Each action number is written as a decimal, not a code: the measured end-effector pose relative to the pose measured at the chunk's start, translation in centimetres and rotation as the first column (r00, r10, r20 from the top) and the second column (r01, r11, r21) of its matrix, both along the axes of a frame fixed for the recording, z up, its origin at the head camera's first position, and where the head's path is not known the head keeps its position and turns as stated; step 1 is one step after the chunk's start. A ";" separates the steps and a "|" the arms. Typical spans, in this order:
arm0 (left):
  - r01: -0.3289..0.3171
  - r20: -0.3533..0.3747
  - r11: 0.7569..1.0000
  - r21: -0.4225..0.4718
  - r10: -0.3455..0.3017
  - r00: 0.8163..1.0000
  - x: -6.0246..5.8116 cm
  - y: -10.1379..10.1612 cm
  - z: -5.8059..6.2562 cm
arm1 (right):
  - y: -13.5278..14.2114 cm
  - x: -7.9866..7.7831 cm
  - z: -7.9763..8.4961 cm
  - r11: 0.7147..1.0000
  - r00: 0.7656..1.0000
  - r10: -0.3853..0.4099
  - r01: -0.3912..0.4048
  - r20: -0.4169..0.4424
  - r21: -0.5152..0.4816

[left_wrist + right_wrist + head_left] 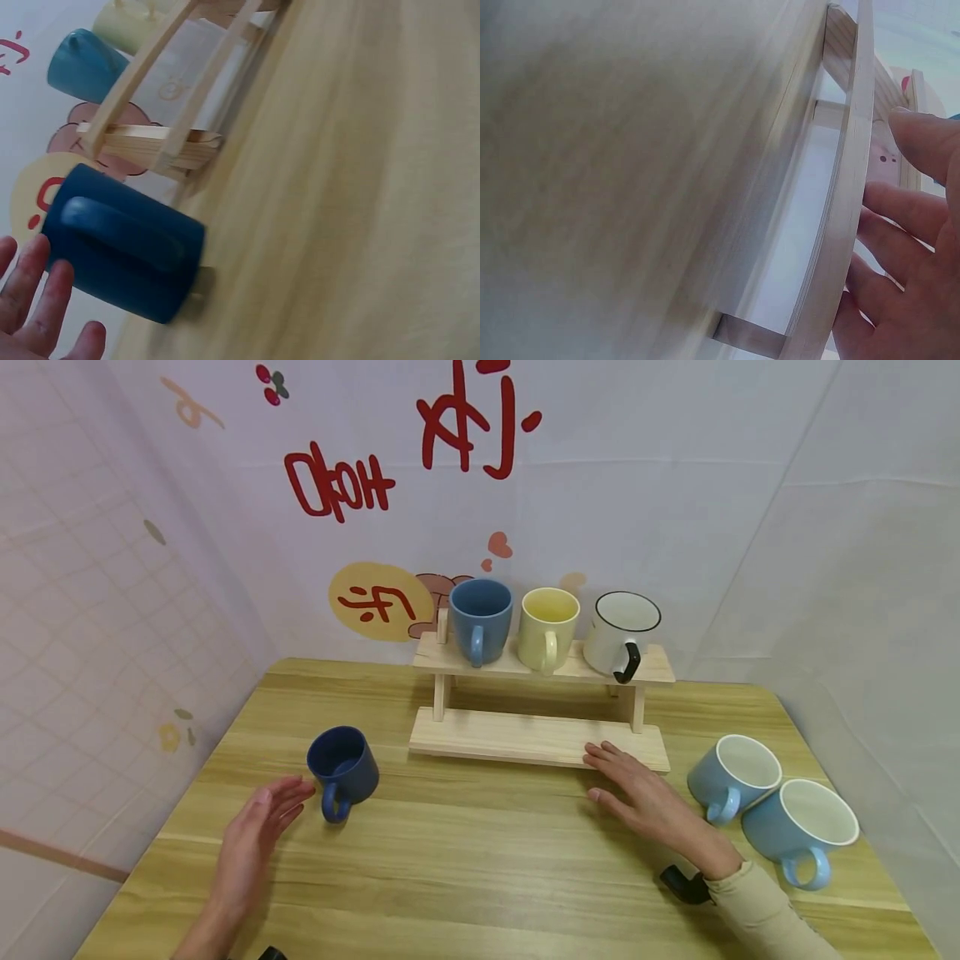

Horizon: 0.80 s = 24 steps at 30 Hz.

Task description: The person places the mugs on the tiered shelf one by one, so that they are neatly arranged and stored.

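Observation:
A dark blue mug point(358, 779) stands upright on the left of the table, handle toward me. Just left of it is my left hand point(247, 847), fingers loosely extended and holding nothing. The left wrist view has the fingertips beside the mug point(142, 262); whether they touch it I cannot tell. My right hand point(648, 797) lies at the front edge of the wooden rack's lower board point(510, 739), near its right end. In the right wrist view its spread fingers point(900, 206) reach the board's edge point(840, 217) without gripping it.
On the rack's upper board stand a blue mug point(491, 635), a yellow mug point(534, 631) and a white mug with black rim point(607, 643). Two light blue mugs point(716, 781) point(780, 827) sit close together at the right. White printed cloth point(637, 510) hangs behind the wooden table point(480, 877).

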<state>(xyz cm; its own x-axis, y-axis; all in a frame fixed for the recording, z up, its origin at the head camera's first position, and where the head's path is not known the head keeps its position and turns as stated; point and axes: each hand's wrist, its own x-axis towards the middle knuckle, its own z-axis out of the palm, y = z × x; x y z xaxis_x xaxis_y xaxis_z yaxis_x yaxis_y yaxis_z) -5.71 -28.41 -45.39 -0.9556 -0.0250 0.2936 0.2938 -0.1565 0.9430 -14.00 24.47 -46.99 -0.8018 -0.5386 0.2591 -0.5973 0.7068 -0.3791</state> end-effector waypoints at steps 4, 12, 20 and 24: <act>0.035 0.030 0.999 0.007 -0.035 0.999 0.5 0.3 -1.2 | 0.0 0.0 -0.1 1.000 1.000 0.001 -0.001 -0.004 0.007; 0.134 0.111 0.990 0.032 -0.137 0.984 0.5 1.1 -2.2 | 0.0 -0.1 -0.1 1.000 1.000 -0.004 0.004 0.006 0.016; 0.026 0.231 0.995 -0.098 -0.003 0.973 -0.3 2.4 -2.4 | 0.0 0.0 -0.1 1.000 1.000 -0.010 0.010 0.013 0.014; -0.048 0.314 0.981 -0.188 0.106 0.944 -0.6 3.0 -2.2 | 0.0 0.0 -0.2 1.000 1.000 -0.008 0.008 0.003 0.011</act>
